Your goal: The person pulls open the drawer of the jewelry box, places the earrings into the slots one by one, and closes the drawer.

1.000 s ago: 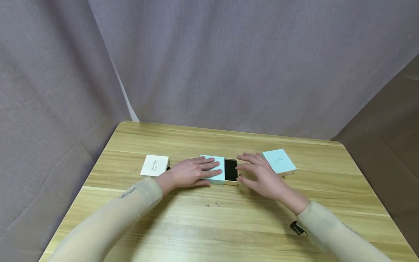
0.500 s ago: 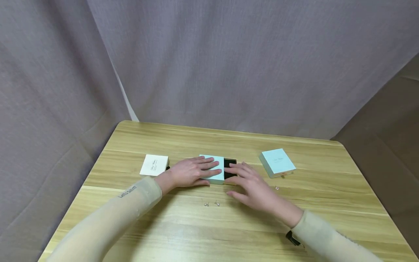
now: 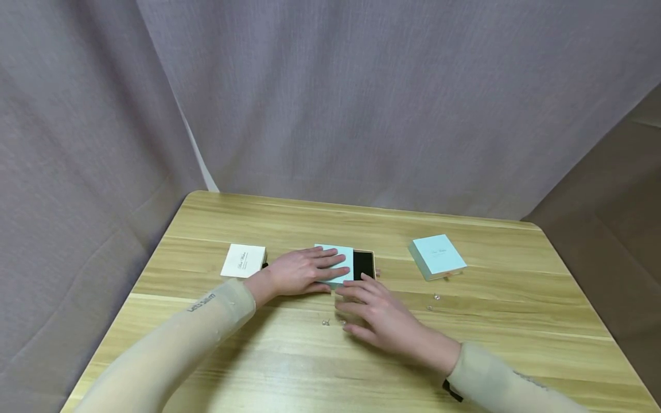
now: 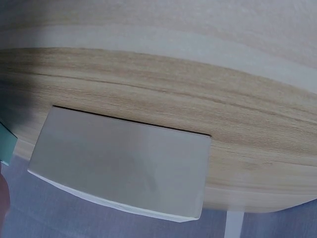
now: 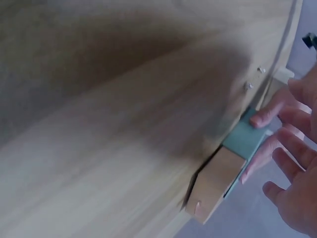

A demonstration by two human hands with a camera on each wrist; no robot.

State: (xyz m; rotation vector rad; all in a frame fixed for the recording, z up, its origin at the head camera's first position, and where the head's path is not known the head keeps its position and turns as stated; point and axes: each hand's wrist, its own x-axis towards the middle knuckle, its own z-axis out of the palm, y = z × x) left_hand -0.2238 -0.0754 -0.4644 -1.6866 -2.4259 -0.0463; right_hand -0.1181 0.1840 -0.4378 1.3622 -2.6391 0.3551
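A light-blue drawer-style jewelry box (image 3: 347, 252) lies mid-table, its black-lined drawer (image 3: 364, 265) partly pulled out to the right. My left hand (image 3: 304, 269) rests on its top with straight fingers, and the thumb touches the front side. Just in front of the box, my right hand (image 3: 379, 312) hovers with spread, slightly bent fingers and holds nothing. Two small shiny earrings (image 3: 326, 322) lie near its fingertips, one partly hidden by them. The right wrist view shows both earrings (image 5: 248, 86) on the wood and the drawer's pale outer side (image 5: 218, 178).
A white box (image 3: 244, 260) stands left of my left hand; the left wrist view shows the white box's side (image 4: 124, 161). Farther right is another light-blue box (image 3: 439, 254), with two small shiny pieces (image 3: 436, 296) in front of it. Grey curtains (image 3: 361, 103) enclose the wooden table (image 3: 289, 367).
My right hand has moved left and toward me, from beside the drawer's right end to the earrings. The shiny pieces at right have come into view. My left hand stays on the box.
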